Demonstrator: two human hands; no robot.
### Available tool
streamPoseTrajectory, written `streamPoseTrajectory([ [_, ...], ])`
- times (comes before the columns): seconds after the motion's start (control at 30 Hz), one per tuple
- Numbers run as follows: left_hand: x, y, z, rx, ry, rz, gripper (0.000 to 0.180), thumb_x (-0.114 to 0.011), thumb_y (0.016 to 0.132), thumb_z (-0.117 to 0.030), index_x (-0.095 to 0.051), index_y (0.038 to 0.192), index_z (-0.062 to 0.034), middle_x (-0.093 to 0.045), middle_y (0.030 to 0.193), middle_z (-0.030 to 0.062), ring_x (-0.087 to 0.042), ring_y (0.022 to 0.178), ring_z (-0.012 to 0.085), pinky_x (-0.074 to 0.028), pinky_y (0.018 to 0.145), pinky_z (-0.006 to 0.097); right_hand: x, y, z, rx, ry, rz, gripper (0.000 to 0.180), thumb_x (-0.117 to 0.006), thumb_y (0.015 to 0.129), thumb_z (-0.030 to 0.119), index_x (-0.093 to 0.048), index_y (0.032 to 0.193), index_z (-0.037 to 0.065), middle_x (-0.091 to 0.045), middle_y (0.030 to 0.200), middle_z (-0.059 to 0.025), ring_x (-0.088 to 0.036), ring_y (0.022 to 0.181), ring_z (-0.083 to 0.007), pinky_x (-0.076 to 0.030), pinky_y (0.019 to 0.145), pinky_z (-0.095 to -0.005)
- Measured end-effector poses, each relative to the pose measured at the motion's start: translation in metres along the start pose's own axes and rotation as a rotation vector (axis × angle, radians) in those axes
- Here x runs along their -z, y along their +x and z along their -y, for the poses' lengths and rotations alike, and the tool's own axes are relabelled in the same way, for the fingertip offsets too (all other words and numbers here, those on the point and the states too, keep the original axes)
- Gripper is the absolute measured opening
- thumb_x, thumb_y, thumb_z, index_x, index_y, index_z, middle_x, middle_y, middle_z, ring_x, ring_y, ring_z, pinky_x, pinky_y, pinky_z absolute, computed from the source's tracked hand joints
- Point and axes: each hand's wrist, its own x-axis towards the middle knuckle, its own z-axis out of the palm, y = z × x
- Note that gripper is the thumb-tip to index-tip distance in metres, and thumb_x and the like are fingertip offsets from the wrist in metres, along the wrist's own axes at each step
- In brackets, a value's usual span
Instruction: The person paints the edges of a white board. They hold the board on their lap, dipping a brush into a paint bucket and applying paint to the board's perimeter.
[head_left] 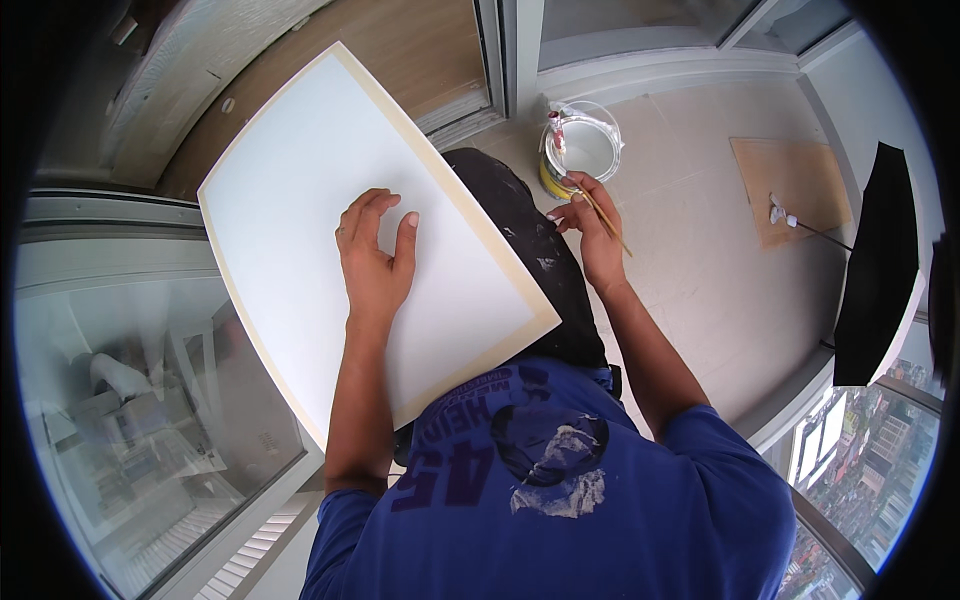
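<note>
The white board (330,210) is propped tilted on the lap, pinned flat by the left hand (375,255), fingers loosely spread, apparently to steady it. Its long axis runs from upper left to lower right. A thin brush (603,218) is pinched in the right hand (592,228), handle angled down-right, beside the paint can (580,148).
</note>
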Motion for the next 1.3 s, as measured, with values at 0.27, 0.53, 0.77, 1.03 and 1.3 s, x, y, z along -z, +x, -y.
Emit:
streamPoseTrajectory([
  [0.27,-0.013,-0.002,-0.012,-0.038,0.044,0.153,0.027,-0.078,0.101,-0.017,-0.073,0.124,-0.0057,-0.071,0.137,0.0148,-0.066,0.128,0.0348,-0.047,0.111,0.045,0.074,0.077,-0.038,-0.095,-0.056,-0.157,0.034,-0.052,0.110,0.016,-0.063,0.139,0.003,-0.079,0.113,-0.0119,-0.076,0.077,-0.0175,-0.056,0.061,-0.0307],
  [0.53,-0.015,0.007,-0.019,0.005,0.077,0.197,0.030,-0.078,0.100,-0.017,-0.071,0.126,-0.0042,-0.070,0.138,0.0153,-0.065,0.129,0.0354,-0.046,0.112,0.046,0.113,0.201,-0.078,0.009,-0.938,-0.061,0.018,-0.075,0.090,0.018,-0.081,0.097,0.003,-0.081,0.085,-0.0164,-0.081,0.076,-0.0239,-0.065,0.073,-0.0370],
  [0.77,-0.018,0.014,-0.017,0.016,0.060,0.198,0.031,-0.080,0.099,-0.016,-0.071,0.126,-0.0038,-0.069,0.136,0.0160,-0.065,0.126,0.0348,-0.045,0.110,0.046,0.098,0.280,-0.141,-0.220,-1.399,0.233,0.027,-0.068,0.090,0.019,-0.081,0.100,-0.003,-0.080,0.090,-0.0266,-0.082,0.081,-0.0369,-0.067,0.081,-0.0441],
  [1.03,-0.020,0.018,-0.009,0.044,0.072,0.205,0.032,-0.081,0.098,-0.014,-0.070,0.126,-0.0047,-0.070,0.135,0.0157,-0.066,0.123,0.0346,-0.046,0.107,0.046,0.120,0.292,-0.192,-0.672,-1.076,0.195,0.035,-0.060,0.097,0.017,-0.078,0.101,-0.012,-0.078,0.075,-0.0191,-0.078,0.060,-0.0281,-0.065,0.057,-0.0410],
  [1.3,-0.020,0.024,-0.008,0.049,0.048,0.199,0.032,-0.081,0.097,-0.013,-0.070,0.126,-0.0050,-0.070,0.134,0.0155,-0.067,0.122,0.0341,-0.046,0.106,0.046,0.116,0.291,-0.191,-0.576,-1.190,0.297,0.031,-0.060,0.096,0.017,-0.078,0.092,-0.008,-0.079,0.075,-0.0189,-0.077,0.058,-0.0274,-0.063,0.056,-0.0407],
])
